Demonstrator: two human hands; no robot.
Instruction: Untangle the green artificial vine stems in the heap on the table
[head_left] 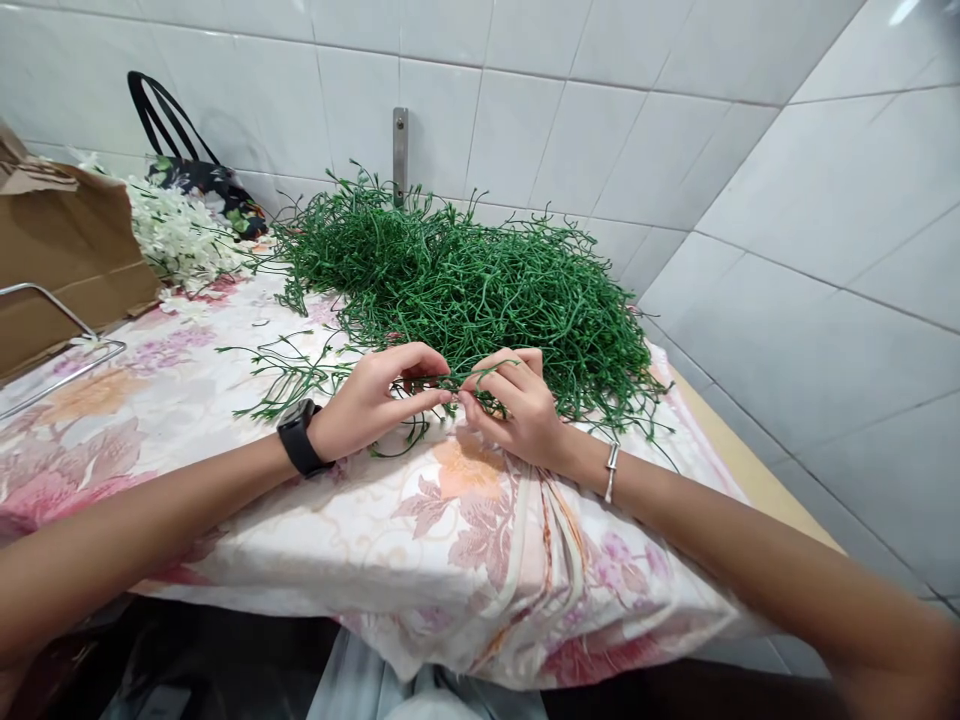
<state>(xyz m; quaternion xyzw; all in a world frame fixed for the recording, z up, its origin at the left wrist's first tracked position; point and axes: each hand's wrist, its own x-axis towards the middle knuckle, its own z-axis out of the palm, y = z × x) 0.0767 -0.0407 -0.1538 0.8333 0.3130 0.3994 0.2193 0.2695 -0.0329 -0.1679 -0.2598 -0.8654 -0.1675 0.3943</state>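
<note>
My left hand (pixel 375 397), with a black watch on its wrist, pinches several thin green artificial stems (pixel 300 372). Their forked ends spread out to the left over the cloth. Close beside it, my right hand (pixel 519 408) has its fingertips closed on the other end of these stems, and one stem crosses over its fingers. The two sets of fingertips almost meet. Exactly where each stem runs between the fingers is partly hidden. Right behind both hands rises a large tangled pile of green stems (pixel 480 285).
A floral cloth (pixel 300 540) covers the table. White artificial flowers (pixel 184 235) lie at the back left, by a dark floral bag (pixel 206 185) and a brown cardboard box (pixel 67 250). A metal wire frame (pixel 75 325) stands before the box. Tiled walls (pixel 525 120) close off the back and right.
</note>
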